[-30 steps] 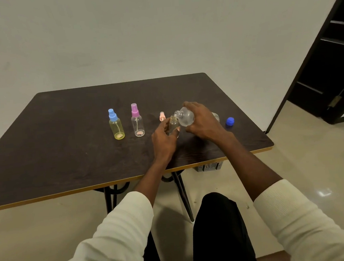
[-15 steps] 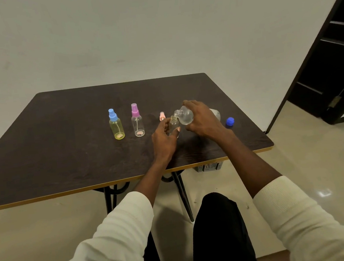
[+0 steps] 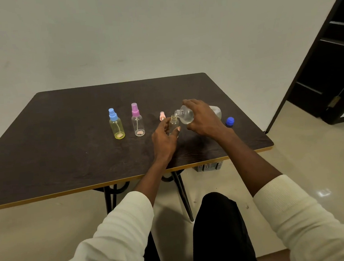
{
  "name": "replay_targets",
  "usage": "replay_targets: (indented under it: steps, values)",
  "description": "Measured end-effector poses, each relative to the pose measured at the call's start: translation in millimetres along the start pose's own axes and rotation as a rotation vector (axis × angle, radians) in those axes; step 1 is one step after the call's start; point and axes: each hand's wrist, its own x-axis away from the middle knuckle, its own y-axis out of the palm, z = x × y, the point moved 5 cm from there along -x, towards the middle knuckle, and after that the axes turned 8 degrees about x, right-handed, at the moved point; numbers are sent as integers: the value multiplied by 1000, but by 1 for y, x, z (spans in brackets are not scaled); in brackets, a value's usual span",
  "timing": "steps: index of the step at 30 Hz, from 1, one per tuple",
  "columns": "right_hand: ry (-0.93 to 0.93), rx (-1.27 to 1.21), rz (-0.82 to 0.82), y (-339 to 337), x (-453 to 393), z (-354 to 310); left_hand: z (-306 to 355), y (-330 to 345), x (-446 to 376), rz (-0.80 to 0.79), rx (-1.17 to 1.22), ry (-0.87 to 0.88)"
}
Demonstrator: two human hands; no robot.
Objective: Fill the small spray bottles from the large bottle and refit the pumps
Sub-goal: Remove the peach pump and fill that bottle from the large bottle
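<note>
Dark wood-grain table with a pale edge strip fills the middle of the frame, set against a plain light wall, with a dark doorway at the right edge. Just right of the frame's centre, a small clear bottle without its pump is held upright on the table by the left hand, whose thumb and fingers are curled round its lower body. Directly to the upper right of it, the large bottle is gripped from above by the right hand and tipped almost level, its open threaded neck pointed left and poised just above the small bottle's mouth. Clear liquid is seen lying in the lower side of the large bottle; whether any is streaming out cannot be told.

A small pink pump is seen on the table just left of the held bottle. Further left, two capped spray bottles are stood upright side by side: a clear one with a purple pump and a yellow one with a blue pump. A blue cap is seen on the table right of the right hand. A grey crate is partly seen under the table's front edge.
</note>
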Motion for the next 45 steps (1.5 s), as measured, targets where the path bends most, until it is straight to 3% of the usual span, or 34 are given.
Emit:
replay_targets:
  steps: [45]
  values:
    - [-82, 94, 51, -2, -5, -2, 0, 0, 1, 22, -17, -18]
